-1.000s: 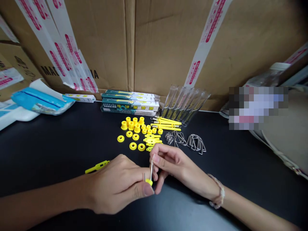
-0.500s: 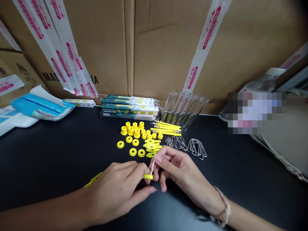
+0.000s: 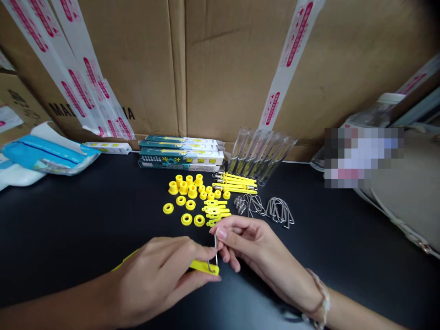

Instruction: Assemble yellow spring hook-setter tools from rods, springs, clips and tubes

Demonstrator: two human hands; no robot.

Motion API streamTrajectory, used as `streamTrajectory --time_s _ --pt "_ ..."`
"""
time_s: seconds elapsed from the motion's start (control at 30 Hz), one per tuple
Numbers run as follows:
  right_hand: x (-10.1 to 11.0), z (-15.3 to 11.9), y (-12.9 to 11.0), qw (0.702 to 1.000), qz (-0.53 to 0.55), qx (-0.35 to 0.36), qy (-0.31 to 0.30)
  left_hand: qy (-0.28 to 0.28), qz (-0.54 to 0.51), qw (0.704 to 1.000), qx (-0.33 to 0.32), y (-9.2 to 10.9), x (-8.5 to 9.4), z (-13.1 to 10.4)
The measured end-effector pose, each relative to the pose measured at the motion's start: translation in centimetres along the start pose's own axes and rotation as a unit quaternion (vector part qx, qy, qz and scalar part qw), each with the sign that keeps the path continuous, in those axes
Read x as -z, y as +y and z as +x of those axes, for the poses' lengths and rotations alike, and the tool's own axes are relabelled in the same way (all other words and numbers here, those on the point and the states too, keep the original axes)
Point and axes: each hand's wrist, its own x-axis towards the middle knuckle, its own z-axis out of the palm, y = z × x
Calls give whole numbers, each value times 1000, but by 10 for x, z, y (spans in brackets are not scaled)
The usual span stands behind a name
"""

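My left hand (image 3: 161,270) is closed around a long yellow plastic rod (image 3: 202,266), whose flat holed end sticks out past the thumb and index finger. The rod's other end shows behind the wrist. A bent metal wire hook (image 3: 216,250) meets that holed end. Thumb and fingers of my right hand (image 3: 245,243) pinch the upper part of the wire. Just beyond the right fingertips lie several small yellow flat-headed pins (image 3: 215,211). Farther right are small coiled springs (image 3: 239,205) and a heap of wire hooks (image 3: 280,211).
Yellow collars (image 3: 183,187) and rings (image 3: 168,208) stand left of centre. Behind are yellow rods with metal ends (image 3: 235,183), clear tubes (image 3: 257,156) and stacked boxes (image 3: 182,158). A blue packet (image 3: 51,151) lies left; a bottle (image 3: 385,107) and beige bag (image 3: 405,183) are right. Cardboard (image 3: 220,68) walls the back.
The rod's holed end has tipped to face me, and more of it shows beyond my left fingers. The wire stands more upright. The whole view has shifted slightly.
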Motion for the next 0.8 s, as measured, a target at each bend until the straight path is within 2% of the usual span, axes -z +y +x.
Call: streamTrajectory --time_s 0.17,0.3,0.47,0.53,0.67,0.8 --pt "0 -1 1 999 -25 14 -31 -19 -7 998 -54 0 0 3" --pt "-3 -1 -1 998 -29 27 -42 -51 7 997 -66 2 4 6" --pt "-4 -5 -3 992 -96 85 -1 -42 -11 999 -18 1 3 2" --pt "-5 -9 -3 978 -171 123 4 -31 -19 999 2 1 2 1" --pt "-5 -14 -9 930 -307 204 15 -9 -12 1000 1 0 3 1" --pt "15 -12 -27 895 -356 230 138 -33 -12 999 4 0 3 2"
